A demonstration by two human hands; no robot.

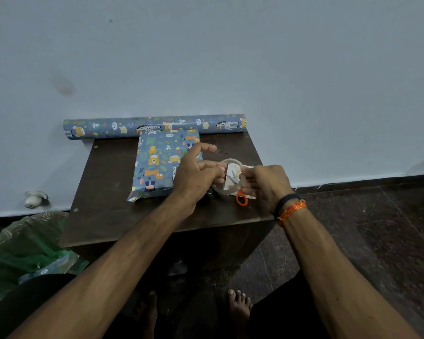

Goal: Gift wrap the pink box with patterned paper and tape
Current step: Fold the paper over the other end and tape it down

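Dim, bluish, even light; soft shadows, wide-angle bending at edges, slightly soft focus

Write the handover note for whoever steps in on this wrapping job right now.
Left hand: pinching at the tape roll.
Right hand: grip on the roll's right side, above the table.
Box: on the table, covered in patterned paper; near end flap sticks out loose.
Paper roll: along the wall.
Orange-handled scissors: under the hands.
Done: box covered.
Left: pull tape, cut it, seal the flaps.
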